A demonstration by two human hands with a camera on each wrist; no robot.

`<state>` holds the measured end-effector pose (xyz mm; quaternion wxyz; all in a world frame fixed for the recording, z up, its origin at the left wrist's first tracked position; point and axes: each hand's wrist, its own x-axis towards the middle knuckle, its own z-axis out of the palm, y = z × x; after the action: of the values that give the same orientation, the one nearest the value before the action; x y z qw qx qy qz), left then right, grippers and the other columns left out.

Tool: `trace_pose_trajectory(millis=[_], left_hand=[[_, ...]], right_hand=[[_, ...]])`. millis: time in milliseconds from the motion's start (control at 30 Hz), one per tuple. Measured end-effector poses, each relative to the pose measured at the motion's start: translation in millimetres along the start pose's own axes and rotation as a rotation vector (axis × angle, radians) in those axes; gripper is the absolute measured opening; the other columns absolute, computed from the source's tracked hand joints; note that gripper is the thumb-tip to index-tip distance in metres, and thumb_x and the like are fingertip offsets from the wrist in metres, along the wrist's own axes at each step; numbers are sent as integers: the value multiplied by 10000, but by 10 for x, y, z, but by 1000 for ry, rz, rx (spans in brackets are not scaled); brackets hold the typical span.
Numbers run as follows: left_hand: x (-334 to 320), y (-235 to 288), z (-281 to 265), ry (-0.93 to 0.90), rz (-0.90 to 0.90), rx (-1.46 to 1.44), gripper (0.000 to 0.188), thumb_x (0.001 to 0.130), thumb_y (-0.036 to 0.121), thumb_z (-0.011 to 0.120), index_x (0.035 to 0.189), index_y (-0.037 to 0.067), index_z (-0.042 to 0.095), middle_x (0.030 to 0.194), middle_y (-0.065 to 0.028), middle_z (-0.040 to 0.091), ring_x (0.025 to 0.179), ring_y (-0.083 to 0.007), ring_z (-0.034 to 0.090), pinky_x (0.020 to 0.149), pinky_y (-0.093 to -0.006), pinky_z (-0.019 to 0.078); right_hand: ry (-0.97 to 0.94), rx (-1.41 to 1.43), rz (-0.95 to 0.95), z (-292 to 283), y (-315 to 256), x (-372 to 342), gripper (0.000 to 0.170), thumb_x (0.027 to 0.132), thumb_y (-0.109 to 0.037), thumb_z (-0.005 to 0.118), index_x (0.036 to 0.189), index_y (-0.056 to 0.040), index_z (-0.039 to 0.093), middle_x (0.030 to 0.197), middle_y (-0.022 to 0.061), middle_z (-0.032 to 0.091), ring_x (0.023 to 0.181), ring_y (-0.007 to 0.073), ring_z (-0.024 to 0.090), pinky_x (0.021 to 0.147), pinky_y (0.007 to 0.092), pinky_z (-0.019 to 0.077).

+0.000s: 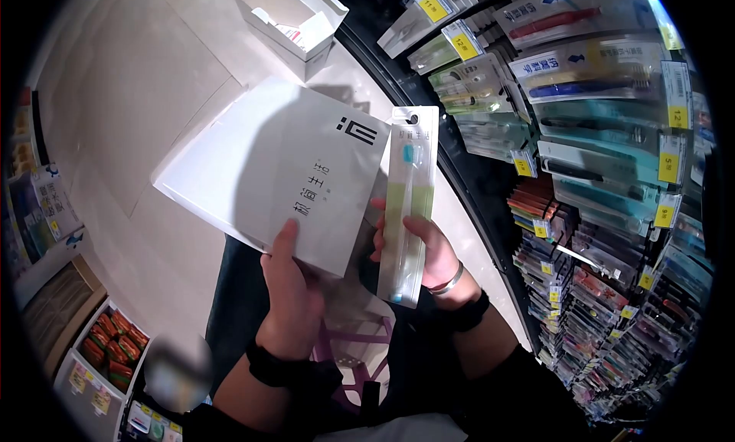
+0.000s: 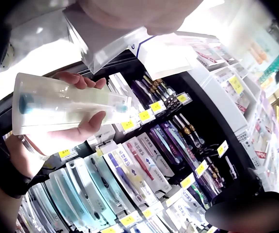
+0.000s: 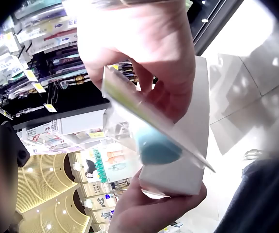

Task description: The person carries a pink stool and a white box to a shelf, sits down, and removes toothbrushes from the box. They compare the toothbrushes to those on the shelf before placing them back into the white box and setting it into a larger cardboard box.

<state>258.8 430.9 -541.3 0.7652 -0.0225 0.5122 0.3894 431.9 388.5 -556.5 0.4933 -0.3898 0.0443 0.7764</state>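
A large white box (image 1: 306, 162) with dark printed characters is held by my left hand (image 1: 291, 296), thumb on its printed face, fingers underneath. My right hand (image 1: 432, 250) grips a clear toothbrush package (image 1: 409, 204) with a green lower card, upright beside the box's right edge. In the left wrist view the right hand (image 2: 76, 116) pinches the package (image 2: 57, 104) between thumb and fingers. The right wrist view shows the package (image 3: 149, 131) edge-on under the right hand (image 3: 149, 58), with the left hand (image 3: 154, 208) at the end of the white box (image 3: 192, 131).
Racks of hanging toothbrush packs (image 1: 582, 82) with yellow price tags fill the right side. An open white carton (image 1: 306, 51) stands on the floor ahead. A purple stool (image 1: 356, 335) is below the hands, and a bin of red packets (image 1: 115, 346) is at lower left.
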Motion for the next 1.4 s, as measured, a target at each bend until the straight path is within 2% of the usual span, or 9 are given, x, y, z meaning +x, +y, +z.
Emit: trace_pose_trajectory(millis=[233, 433, 500, 600, 633, 800, 900, 1000, 1400], left_hand=[[58, -86, -10, -17, 36, -49, 465, 826, 249, 470, 1212, 21, 347, 1163, -105, 453, 1073, -220, 435, 911, -353, 341], [164, -221, 125, -38, 27, -101, 445, 832, 231, 459, 1211, 21, 357, 1160, -101, 458, 1062, -240, 440, 896, -374, 353], [279, -320, 135, 10, 37, -91, 444, 826, 225, 474, 1205, 22, 364, 1151, -97, 464, 1055, -243, 446, 888, -370, 364], [309, -360, 282, 139, 4, -112, 435, 814, 208, 499, 1190, 26, 379, 1142, -93, 470, 1044, -241, 456, 881, -360, 377], [315, -369, 335, 190, -16, -126, 431, 810, 201, 507, 1185, 28, 384, 1139, -93, 471, 1040, -240, 460, 879, -356, 381], [464, -549, 303, 253, -14, -240, 444, 763, 160, 579, 1142, -10, 423, 1089, -119, 499, 958, -234, 510, 807, -346, 433], [515, -522, 312, 306, -3, -228, 476, 741, 152, 608, 1135, -29, 410, 1072, -133, 502, 925, -238, 528, 780, -348, 455], [461, -440, 360, 351, -41, -194, 414, 790, 174, 547, 1145, 7, 415, 1100, -105, 492, 987, -233, 490, 834, -345, 413], [478, -400, 287, 263, -11, -204, 399, 823, 193, 505, 1169, 24, 400, 1127, -92, 481, 1029, -233, 464, 871, -353, 382]], right_hand=[[54, -58, 76, 34, -63, -28, 334, 886, -173, 366, 1168, 2, 394, 1009, 161, 524, 830, 284, 582, 701, 395, 498], [55, -226, -182, 206, -154, -63, 348, 895, -156, 381, 1214, -25, 334, 1078, 180, 509, 924, 314, 550, 794, 420, 460], [46, -262, -327, 122, -288, -18, 315, 883, -110, 406, 1181, -14, 375, 1063, 162, 524, 925, 259, 554, 816, 380, 452], [186, -292, -318, 125, -682, 126, 272, 846, -79, 486, 1103, 2, 443, 1001, 87, 551, 913, 163, 538, 770, 292, 456], [268, -612, -412, 128, -815, 231, 248, 828, -96, 529, 1045, 4, 461, 954, 87, 563, 855, 139, 536, 730, 268, 451], [493, -924, -292, -466, -1161, 895, 252, 790, -102, 588, 978, 1, 456, 893, 98, 570, 775, 131, 526, 676, 252, 430], [611, -915, -514, -692, -1089, 1094, 214, 812, -52, 548, 991, -33, 431, 870, 68, 566, 747, 136, 530, 686, 267, 437], [548, -752, -646, -841, -962, 1173, 207, 818, -49, 539, 993, -30, 429, 871, 60, 568, 756, 129, 529, 696, 268, 435], [545, -741, -740, -787, -958, 1277, 213, 786, -22, 574, 965, -28, 461, 831, 41, 581, 728, 98, 518, 672, 231, 422]])
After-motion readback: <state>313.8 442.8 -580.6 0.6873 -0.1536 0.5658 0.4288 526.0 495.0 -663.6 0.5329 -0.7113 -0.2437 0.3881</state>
